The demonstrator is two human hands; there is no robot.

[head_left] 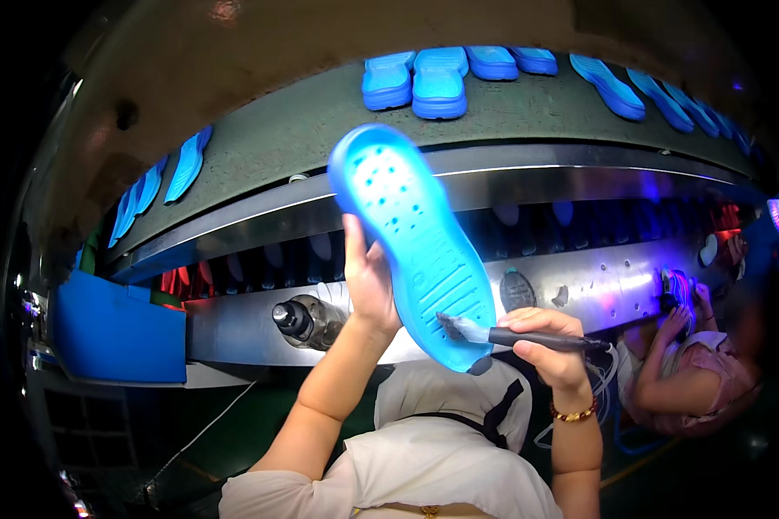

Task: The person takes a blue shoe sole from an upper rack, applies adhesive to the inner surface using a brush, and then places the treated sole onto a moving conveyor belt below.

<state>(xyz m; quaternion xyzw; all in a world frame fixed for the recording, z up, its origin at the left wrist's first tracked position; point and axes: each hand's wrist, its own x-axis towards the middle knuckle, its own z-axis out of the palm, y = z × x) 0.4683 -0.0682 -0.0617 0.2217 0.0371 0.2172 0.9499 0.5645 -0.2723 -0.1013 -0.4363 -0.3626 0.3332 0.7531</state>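
A bright blue shoe sole (pixel 446 255) is held up in front of me, tilted, with its holed end up and to the left and its ribbed end nearest me. My left hand (pixel 374 290) grips its left edge, the thumb pointing up along the side; the other fingers are mostly hidden behind it. In my right hand (pixel 552 346) is a brush (pixel 541 337) with a dark handle, pinched between thumb and fingers. The dark bristle tip lies against the ribbed surface close to the near end. A dark patch shows on the sole's near tip.
Several blue soles (pixel 440 82) rest on the green conveyor belt (pixel 303 121) beyond a metal rail (pixel 260 212). A black-topped metal container (pixel 307 320) and a dark oval piece (pixel 518 290) are on the steel ledge (pixel 234 333). At right, a co-worker (pixel 692 372) handles something purple-lit.
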